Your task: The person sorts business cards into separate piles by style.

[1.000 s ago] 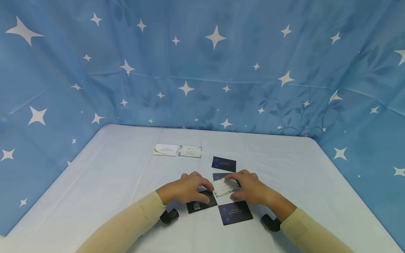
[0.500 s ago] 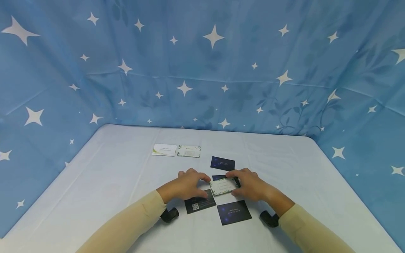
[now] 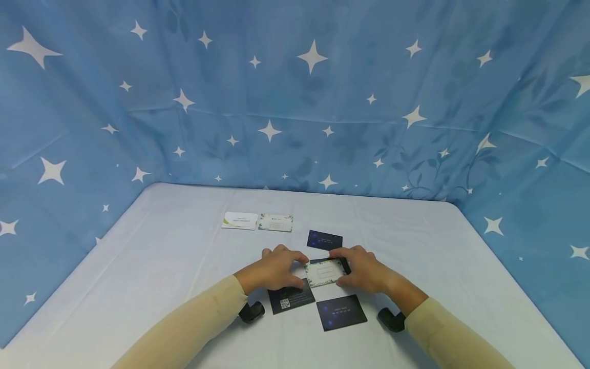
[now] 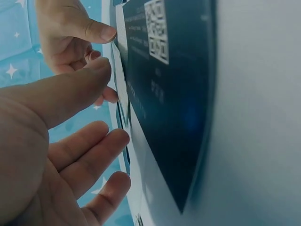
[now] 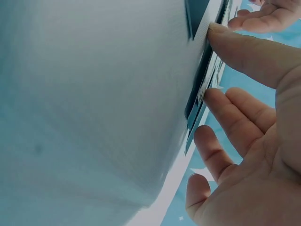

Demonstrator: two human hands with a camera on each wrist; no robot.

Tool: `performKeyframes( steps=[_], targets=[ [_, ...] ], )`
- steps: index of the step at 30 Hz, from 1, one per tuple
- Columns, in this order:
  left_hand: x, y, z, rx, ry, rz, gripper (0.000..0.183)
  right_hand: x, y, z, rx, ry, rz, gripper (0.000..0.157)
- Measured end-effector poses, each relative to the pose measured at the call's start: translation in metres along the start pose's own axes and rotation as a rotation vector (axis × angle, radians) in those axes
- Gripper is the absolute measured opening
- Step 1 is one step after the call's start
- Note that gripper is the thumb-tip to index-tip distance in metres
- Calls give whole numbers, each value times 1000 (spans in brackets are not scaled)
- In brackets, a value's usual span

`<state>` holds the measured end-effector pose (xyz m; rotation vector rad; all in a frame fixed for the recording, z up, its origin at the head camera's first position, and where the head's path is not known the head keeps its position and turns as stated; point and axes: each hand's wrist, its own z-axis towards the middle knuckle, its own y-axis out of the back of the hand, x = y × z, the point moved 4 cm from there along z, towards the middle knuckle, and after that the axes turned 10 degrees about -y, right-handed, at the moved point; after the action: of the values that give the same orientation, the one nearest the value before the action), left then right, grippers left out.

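A white business card with a leafy green border [image 3: 324, 272] lies between the two hands in the head view, partly over a dark card [image 3: 318, 261]. My right hand [image 3: 364, 269] holds its right end, index finger at the far edge and thumb at the near corner. At the card's left end, my left hand [image 3: 275, 269] has its fingers loosely bent, fingertips close to the edge; contact is hard to tell. Beneath the left thumb lies a black card with a QR code [image 3: 291, 297], also large in the left wrist view.
A dark blue card [image 3: 341, 312] lies nearest the person, and another dark card [image 3: 324, 240] lies beyond the hands. Two pale cards, one with a green curve [image 3: 240, 220] and one leaf-bordered [image 3: 275, 222], sit side by side farther back. A starry blue curtain [image 3: 295, 102] hangs behind the white table [image 3: 184, 246].
The leafy white card has turned slightly and shifted a little left, covering more of the dark card behind it. The left thumb has moved slightly away from the person.
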<state>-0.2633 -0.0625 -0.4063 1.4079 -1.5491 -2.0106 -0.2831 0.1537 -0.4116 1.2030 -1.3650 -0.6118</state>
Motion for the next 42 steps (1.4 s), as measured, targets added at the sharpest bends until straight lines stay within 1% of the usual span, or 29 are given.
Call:
performKeyframes(
  steps=[10, 24, 30, 33, 37, 42],
  targets=[
    [-1, -4, 6, 6, 10, 31, 55, 1, 1, 0, -11, 24, 12, 57],
    [-4, -5, 11, -31, 8, 76, 61, 3, 1, 1, 1, 88, 82, 64],
    [-4, -5, 13, -51, 4, 79, 59, 5, 2, 0, 7, 102, 144, 65],
    [-4, -4, 12, -67, -1, 70, 56, 6, 2, 1, 7, 105, 165, 66],
    [-3, 0, 10, -96, 6, 22, 52, 5, 2, 2, 2, 93, 178, 67],
    [6, 5, 9, -132, 34, -29, 50, 6, 4, 2, -32, 67, 162, 64]
  ],
)
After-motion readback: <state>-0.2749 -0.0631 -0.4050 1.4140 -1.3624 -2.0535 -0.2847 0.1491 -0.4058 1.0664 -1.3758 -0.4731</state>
